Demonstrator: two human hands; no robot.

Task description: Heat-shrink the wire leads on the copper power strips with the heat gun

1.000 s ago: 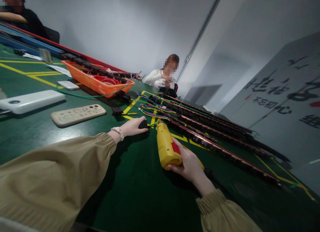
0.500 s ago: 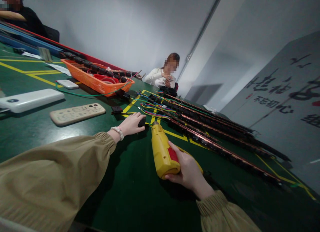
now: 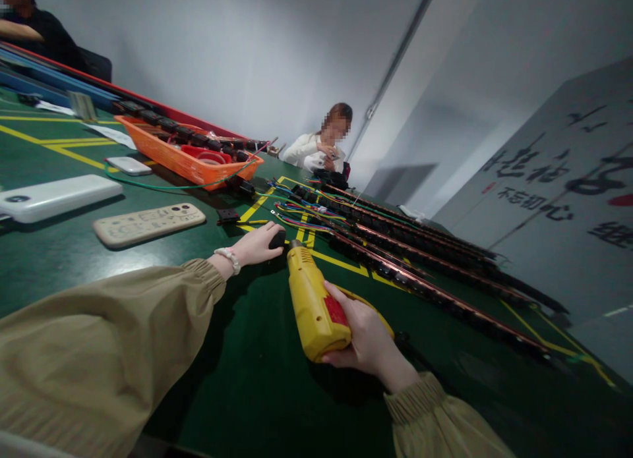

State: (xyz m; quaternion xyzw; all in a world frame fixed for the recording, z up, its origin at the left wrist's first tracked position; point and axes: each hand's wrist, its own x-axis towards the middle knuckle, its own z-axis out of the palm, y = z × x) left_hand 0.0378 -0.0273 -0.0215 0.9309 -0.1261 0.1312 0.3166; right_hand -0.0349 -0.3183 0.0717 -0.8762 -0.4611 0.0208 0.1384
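Note:
My right hand (image 3: 363,333) is wrapped round a yellow heat gun (image 3: 316,306) with a red patch on its side. The gun's metal nozzle points away from me, close to a small black block-like part (image 3: 278,240). That part is gripped in the fingers of my left hand (image 3: 254,245), just above the green table. What kind of part it is, I cannot make out. Beyond my left hand lies a black connector (image 3: 228,216) with a short yellow-and-black lead. Coloured wires (image 3: 301,217) spread out behind the nozzle.
Long copper-and-black bars (image 3: 420,283) stretch away to the right. On the left lie a patterned phone case (image 3: 148,225), a white power bank (image 3: 62,198) and a small white case (image 3: 129,166). Behind them stands an orange basket (image 3: 182,165). Two people sit across the green table (image 3: 237,379).
The heat gun's nozzle has swung slightly left, nearer to the black part in my left hand. My left hand keeps its hold. The whole view has shifted a little.

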